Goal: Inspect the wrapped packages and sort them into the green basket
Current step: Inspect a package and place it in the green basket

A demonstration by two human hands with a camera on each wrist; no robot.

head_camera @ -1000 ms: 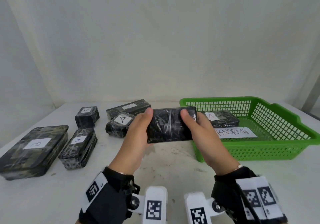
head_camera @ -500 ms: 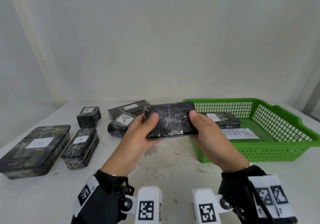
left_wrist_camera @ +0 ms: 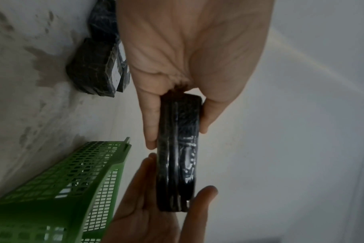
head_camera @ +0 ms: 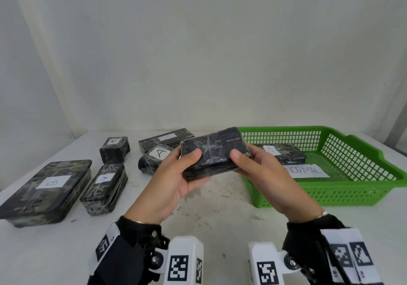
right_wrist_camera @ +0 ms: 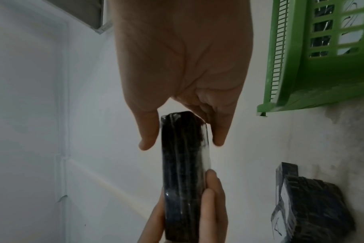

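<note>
Both hands hold one black plastic-wrapped package in the air above the table, just left of the green basket. My left hand pinches its left end, thumb on top and fingers beneath. My right hand pinches the right end the same way. No label shows on the package's upper face. The wrist views show the package edge-on between thumb and fingers. Inside the basket lie one wrapped package marked A and a paper sign.
On the white table to the left lie several more wrapped packages: a big flat one marked B, one marked A beside it, a small one, a long one and another A. A wall stands behind.
The package has tipped back so its broad top face now turns up toward me, and both thumbs have slid onto that face. The hands have stayed in about the same place.
</note>
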